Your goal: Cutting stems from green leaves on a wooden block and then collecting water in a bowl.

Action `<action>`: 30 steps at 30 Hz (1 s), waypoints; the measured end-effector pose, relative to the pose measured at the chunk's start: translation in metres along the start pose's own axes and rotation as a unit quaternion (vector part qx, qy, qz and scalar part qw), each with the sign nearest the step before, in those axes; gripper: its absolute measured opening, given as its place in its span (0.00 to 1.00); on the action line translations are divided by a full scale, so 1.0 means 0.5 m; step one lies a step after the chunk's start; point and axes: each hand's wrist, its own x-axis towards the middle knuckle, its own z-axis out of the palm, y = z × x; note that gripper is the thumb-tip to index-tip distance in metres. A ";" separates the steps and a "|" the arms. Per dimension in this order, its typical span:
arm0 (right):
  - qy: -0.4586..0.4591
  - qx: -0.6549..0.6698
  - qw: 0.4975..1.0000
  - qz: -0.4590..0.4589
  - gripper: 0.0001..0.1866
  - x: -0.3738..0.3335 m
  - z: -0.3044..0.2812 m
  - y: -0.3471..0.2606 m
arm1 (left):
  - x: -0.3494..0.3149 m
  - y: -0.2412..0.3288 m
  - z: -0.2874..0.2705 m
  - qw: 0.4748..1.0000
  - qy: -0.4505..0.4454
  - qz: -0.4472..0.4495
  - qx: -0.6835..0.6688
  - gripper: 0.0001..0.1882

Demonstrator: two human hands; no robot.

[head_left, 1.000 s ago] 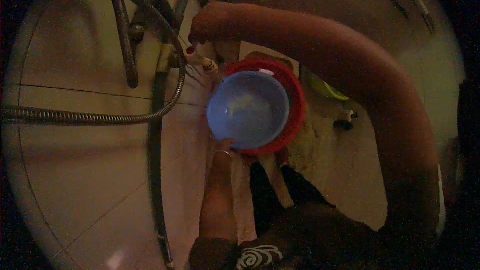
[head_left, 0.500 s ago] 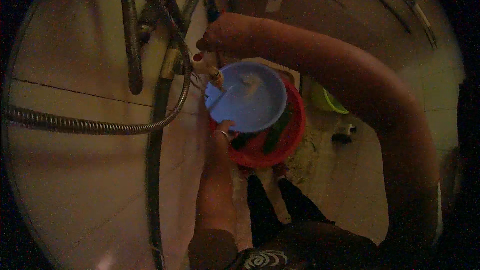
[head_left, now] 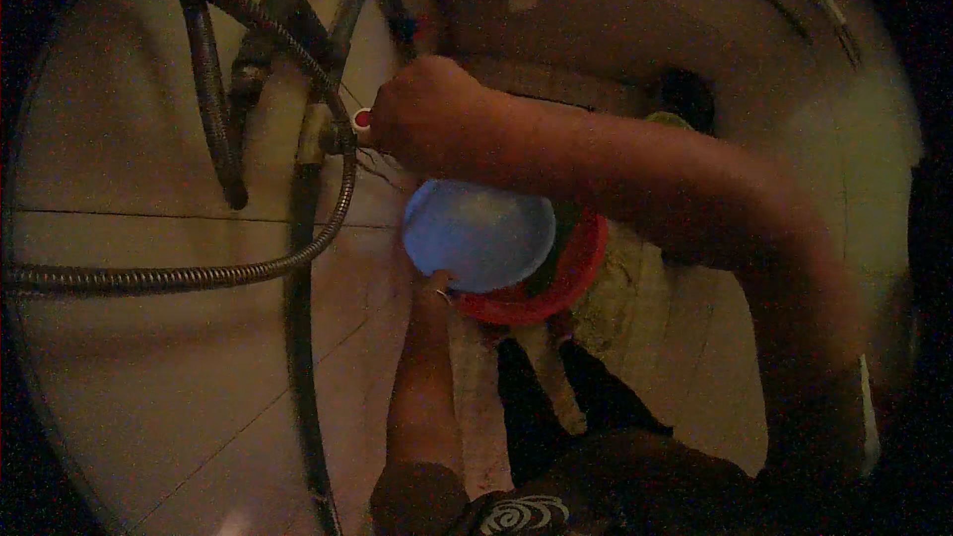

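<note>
My left hand (head_left: pixel 437 283) grips the near-left rim of a round blue basin (head_left: pixel 481 243), with a light bangle at the wrist. Beneath that basin sits a larger red basin (head_left: pixel 586 263), partly covered. Dark green things (head_left: pixel 545 281) lie inside the red one, too dim to name. Closed in a fist, my right hand (head_left: pixel 422 111) is on a wall tap (head_left: pixel 362 120) whose round white end has a red centre. The hand hides the tap's spout and handle. My right forearm crosses above the basins and covers the blue basin's far edge.
A ribbed metal hose (head_left: pixel 179 278) loops across the left, beside a dark upright pipe (head_left: pixel 303 367) along the tiled wall. A dark object (head_left: pixel 688 99) stands beyond my right forearm. My legs (head_left: pixel 531 402) are just below the red basin. The light is dim.
My right hand has come nearer and closed over the tap, hiding the spout that showed before. The view has shifted, and the blue basin, still in my left hand, appears lower.
</note>
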 end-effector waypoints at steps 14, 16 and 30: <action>-0.023 0.607 0.536 0.586 0.34 -0.520 0.526 0.037 | -0.088 -0.013 0.197 0.963 -0.184 0.154 0.126 0.29; 0.106 0.753 0.419 0.495 0.33 -0.453 0.601 0.020 | -0.072 0.023 0.156 0.977 -0.130 0.158 0.057 0.29; 0.050 0.690 0.477 0.542 0.26 -0.366 0.658 -0.031 | -0.110 -0.090 0.096 0.966 -0.084 0.123 -0.212 0.29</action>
